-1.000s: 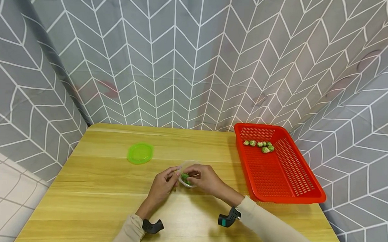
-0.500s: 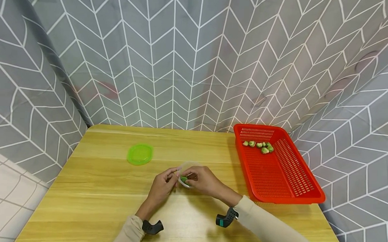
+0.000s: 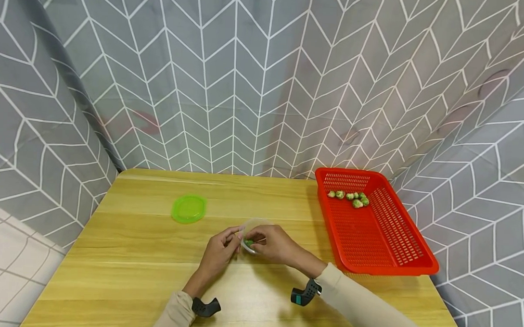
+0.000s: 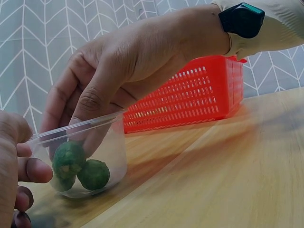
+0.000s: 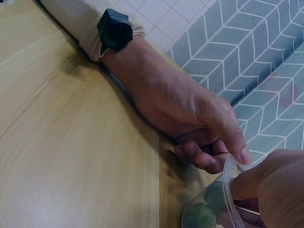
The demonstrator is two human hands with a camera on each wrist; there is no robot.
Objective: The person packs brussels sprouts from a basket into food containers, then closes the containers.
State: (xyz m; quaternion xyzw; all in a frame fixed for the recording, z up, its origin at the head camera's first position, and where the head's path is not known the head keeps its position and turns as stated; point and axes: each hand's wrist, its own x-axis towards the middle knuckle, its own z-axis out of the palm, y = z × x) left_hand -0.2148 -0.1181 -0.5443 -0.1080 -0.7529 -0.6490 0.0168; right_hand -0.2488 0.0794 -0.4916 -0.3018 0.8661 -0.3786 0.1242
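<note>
A clear plastic tub [image 4: 117, 154] stands on the wooden table, with several green Brussels sprouts [image 4: 93, 175] visible through its wall. My left hand [image 3: 219, 250] steadies the tub from the left, its thumb and fingers pinching the rim, as the right wrist view shows. My right hand [image 3: 274, 242] reaches down over the rim from the right. Inside the tub, its thumb and fingers pinch a sprout [image 4: 69, 157] that sits among the others; the fingers partly cover it. From above, the right hand hides much of the contents.
To the right stands a red perforated basket [image 3: 335, 238] with several Brussels sprouts [image 3: 358, 204] at its far end. A bright green lid [image 3: 188, 209] lies flat on the table [image 3: 133, 255], left of the tub. Patterned grey curtains [image 3: 264, 86] hang behind and at the sides.
My right hand has shifted slightly lower over the tub, and less green shows between its fingers. The left hand keeps its place on the rim.
</note>
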